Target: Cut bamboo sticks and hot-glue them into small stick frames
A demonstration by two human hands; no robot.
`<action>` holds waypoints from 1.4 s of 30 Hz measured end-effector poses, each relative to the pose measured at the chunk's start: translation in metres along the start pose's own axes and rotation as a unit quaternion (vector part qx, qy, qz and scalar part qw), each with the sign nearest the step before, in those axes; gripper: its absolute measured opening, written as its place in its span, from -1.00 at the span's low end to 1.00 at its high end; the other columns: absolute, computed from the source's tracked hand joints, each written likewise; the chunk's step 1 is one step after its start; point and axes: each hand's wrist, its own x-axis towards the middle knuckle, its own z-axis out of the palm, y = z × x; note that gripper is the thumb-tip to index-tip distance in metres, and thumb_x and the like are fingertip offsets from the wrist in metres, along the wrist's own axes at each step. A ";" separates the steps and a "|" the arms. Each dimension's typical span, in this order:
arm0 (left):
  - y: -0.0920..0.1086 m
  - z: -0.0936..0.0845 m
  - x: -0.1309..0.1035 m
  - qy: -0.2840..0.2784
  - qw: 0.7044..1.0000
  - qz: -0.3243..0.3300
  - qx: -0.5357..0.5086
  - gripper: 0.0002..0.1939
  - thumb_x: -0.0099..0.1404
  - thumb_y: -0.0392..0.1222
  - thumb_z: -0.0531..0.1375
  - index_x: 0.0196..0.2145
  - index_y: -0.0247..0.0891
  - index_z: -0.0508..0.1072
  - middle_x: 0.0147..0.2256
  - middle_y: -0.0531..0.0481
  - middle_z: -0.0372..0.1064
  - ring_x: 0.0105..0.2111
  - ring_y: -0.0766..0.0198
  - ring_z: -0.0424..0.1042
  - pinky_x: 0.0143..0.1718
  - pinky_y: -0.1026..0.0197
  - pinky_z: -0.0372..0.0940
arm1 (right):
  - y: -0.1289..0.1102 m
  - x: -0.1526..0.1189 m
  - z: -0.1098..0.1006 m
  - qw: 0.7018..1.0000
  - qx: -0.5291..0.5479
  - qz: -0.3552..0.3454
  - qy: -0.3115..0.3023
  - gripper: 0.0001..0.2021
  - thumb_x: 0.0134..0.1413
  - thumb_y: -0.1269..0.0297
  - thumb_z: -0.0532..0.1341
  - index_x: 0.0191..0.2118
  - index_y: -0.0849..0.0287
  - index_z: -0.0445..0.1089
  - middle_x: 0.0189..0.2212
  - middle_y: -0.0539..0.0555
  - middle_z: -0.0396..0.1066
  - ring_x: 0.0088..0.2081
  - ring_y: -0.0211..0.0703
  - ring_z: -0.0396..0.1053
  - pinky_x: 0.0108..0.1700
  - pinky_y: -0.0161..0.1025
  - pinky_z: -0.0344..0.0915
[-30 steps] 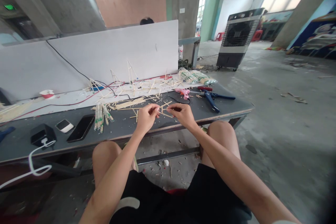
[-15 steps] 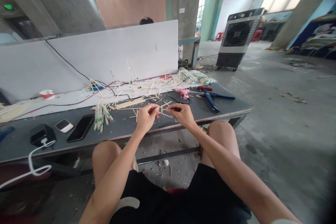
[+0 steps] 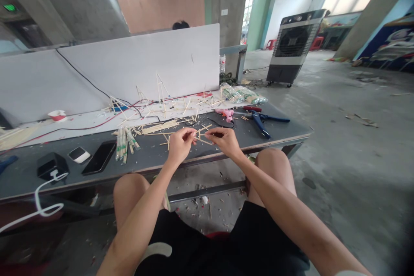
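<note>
My left hand (image 3: 181, 143) is closed in a pinch on a thin wooden stick above the front part of the dark table (image 3: 148, 155). Facing it, my right hand (image 3: 225, 141) pinches the same small stick piece (image 3: 201, 133), its fingertips a short gap from the left ones. Joined sticks (image 3: 205, 141) lie just under and between the fingertips. Loose sticks (image 3: 161, 126) lie in a pile behind my left hand. A pink glue gun (image 3: 227, 114) rests behind my right hand, with blue-handled cutters (image 3: 259, 125) to its right.
Wrapped stick bundles (image 3: 122, 144), a black phone (image 3: 99, 158), a white device (image 3: 79, 155) and a black box (image 3: 52, 167) sit on the left. Stick frames (image 3: 161, 90) stand near the white partition (image 3: 129, 67). Bagged sticks (image 3: 244, 94) lie at the back right. Cables cross the table.
</note>
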 end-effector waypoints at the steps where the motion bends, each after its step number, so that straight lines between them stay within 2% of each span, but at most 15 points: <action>1: 0.000 0.000 0.000 0.000 1.000 0.001 -0.002 -0.76 0.33 -0.02 0.22 -0.23 -0.25 0.53 -0.49 -0.03 0.50 -0.51 0.21 0.51 -0.40 0.20 0.41 | 0.000 0.000 0.000 1.000 0.000 0.000 0.001 -0.76 -0.03 0.10 0.39 -0.33 0.17 0.61 -0.48 0.07 0.53 -0.55 -0.22 0.35 -0.48 -0.28 0.28; 8: 0.000 -0.004 0.003 0.010 1.000 0.002 -0.020 -0.75 0.32 -0.02 0.22 -0.23 -0.27 0.53 -0.47 -0.03 0.50 -0.52 0.25 0.49 -0.41 0.23 0.40 | -0.005 0.007 -0.014 1.000 0.022 0.000 -0.011 -0.64 -0.11 0.14 0.43 -0.17 0.21 0.58 -0.35 0.11 0.56 -0.48 -0.22 0.36 -0.43 -0.27 0.33; 12: -0.001 -0.007 0.005 0.019 1.000 0.010 -0.021 -0.72 0.32 0.01 0.22 -0.23 -0.28 0.55 -0.47 -0.04 0.50 -0.53 0.26 0.48 -0.42 0.25 0.39 | -0.005 0.009 -0.021 1.000 0.008 0.006 0.000 -0.70 0.02 0.10 0.36 -0.21 0.22 0.58 -0.40 0.11 0.55 -0.52 -0.26 0.32 -0.45 -0.28 0.28; 16: -0.006 -0.007 0.006 0.015 0.999 0.003 -0.048 -0.71 0.31 0.01 0.24 -0.23 -0.30 0.55 -0.45 -0.04 0.50 -0.52 0.27 0.48 -0.42 0.25 0.39 | -0.003 0.008 -0.017 1.000 0.013 0.005 0.000 -0.64 0.12 -0.01 0.27 -0.19 0.21 0.56 -0.43 0.10 0.52 -0.55 -0.28 0.28 -0.48 -0.30 0.24; 18: -0.007 -0.006 0.007 0.008 0.998 -0.006 -0.069 -0.71 0.30 0.01 0.25 -0.23 -0.30 0.55 -0.42 -0.05 0.51 -0.51 0.27 0.48 -0.42 0.25 0.39 | -0.003 0.008 -0.013 0.999 0.038 0.027 -0.007 -0.59 0.12 -0.07 0.27 -0.19 0.22 0.56 -0.45 0.10 0.51 -0.55 -0.29 0.27 -0.50 -0.31 0.21; 23: -0.005 -0.006 0.006 -0.007 0.995 -0.021 -0.093 -0.71 0.27 0.01 0.27 -0.23 -0.30 0.54 -0.40 -0.07 0.52 -0.50 0.25 0.48 -0.42 0.23 0.39 | -0.004 0.011 -0.010 0.984 0.139 0.088 -0.067 -0.55 0.02 -0.11 0.33 -0.15 0.18 0.59 -0.28 0.13 0.52 -0.45 -0.27 0.32 -0.49 -0.33 0.21; 27: -0.001 -0.005 0.004 -0.025 0.997 -0.016 -0.077 -0.73 0.28 0.00 0.27 -0.23 -0.28 0.55 -0.45 -0.05 0.52 -0.52 0.24 0.47 -0.43 0.22 0.39 | -0.007 0.011 -0.008 0.978 0.163 0.102 -0.085 -0.59 -0.08 -0.04 0.41 -0.20 0.18 0.61 -0.40 0.08 0.48 -0.46 -0.28 0.27 -0.47 -0.32 0.21; 32: 0.001 -0.005 0.003 -0.051 0.996 -0.025 -0.064 -0.74 0.30 -0.02 0.26 -0.23 -0.27 0.55 -0.47 -0.05 0.51 -0.50 0.21 0.49 -0.40 0.19 0.40 | -0.009 0.011 -0.006 0.977 0.175 0.098 -0.074 -0.68 -0.10 0.03 0.42 -0.28 0.18 0.62 -0.59 -0.03 0.33 -0.57 -0.36 0.11 -0.52 -0.32 0.08; 37: -0.002 -0.004 0.003 -0.069 0.994 -0.040 -0.078 -0.76 0.29 -0.05 0.27 -0.22 -0.28 0.56 -0.47 -0.05 0.50 -0.52 0.23 0.47 -0.41 0.20 0.39 | -0.008 0.012 -0.007 0.974 0.184 0.111 -0.070 -0.73 -0.14 0.11 0.45 -0.31 0.16 0.63 -0.45 0.03 0.45 -0.56 -0.36 0.15 -0.50 -0.30 0.09; 42: 0.000 -0.004 0.003 -0.072 0.993 -0.050 -0.080 -0.77 0.29 -0.06 0.27 -0.22 -0.27 0.56 -0.47 -0.05 0.51 -0.51 0.25 0.47 -0.40 0.20 0.40 | -0.009 0.013 -0.009 0.978 0.161 0.108 -0.070 -0.74 -0.17 0.10 0.46 -0.38 0.18 0.61 -0.57 -0.02 0.34 -0.57 -0.36 0.11 -0.51 -0.29 0.03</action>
